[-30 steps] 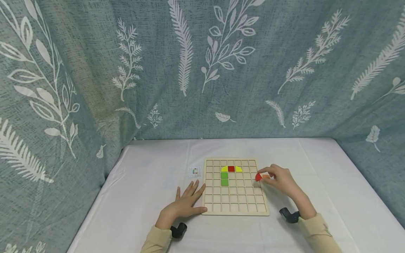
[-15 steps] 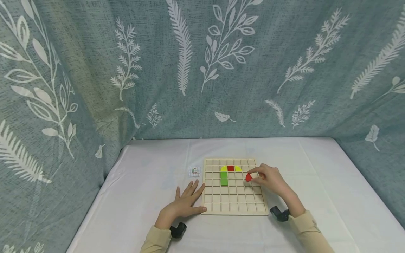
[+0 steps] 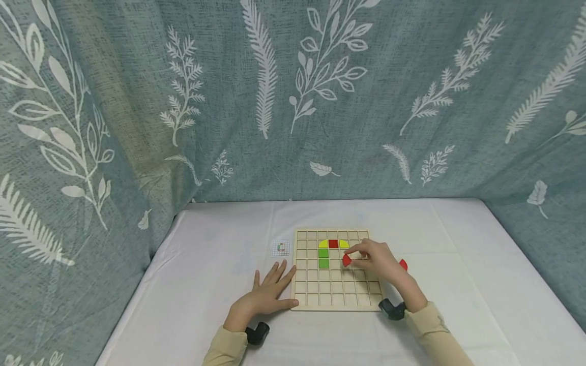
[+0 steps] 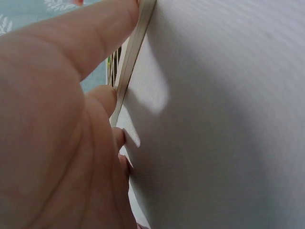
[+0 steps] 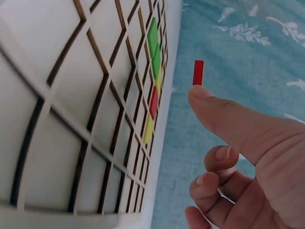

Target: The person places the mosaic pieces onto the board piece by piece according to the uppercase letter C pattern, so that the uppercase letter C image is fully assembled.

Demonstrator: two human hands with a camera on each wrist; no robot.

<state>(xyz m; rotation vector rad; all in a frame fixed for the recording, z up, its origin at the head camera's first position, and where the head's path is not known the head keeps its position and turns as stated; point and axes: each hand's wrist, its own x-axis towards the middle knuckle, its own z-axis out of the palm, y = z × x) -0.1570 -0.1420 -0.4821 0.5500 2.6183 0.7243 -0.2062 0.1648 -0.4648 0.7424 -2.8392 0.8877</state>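
My right hand pinches a small red quarter-round tile between thumb and fingers, above the right half of the wooden grid board. The right wrist view shows that red tile edge-on at the thumb tip, apart from the board. Set in the board's cells are two green squares, a red square and two yellow rounded tiles. With fingers spread, my left hand lies at the board's left edge. Its thumb touches the board's side in the left wrist view.
A small printed grid card lies left of the board. Another red piece lies on the white tablecloth, partly hidden behind my right arm. A blue-green leaf-patterned curtain hangs behind the table.
My right hand has carried the red tile leftward from the board's right edge to over its inner cells. A red piece on the cloth has come into view beyond the arm. My left hand stays put.
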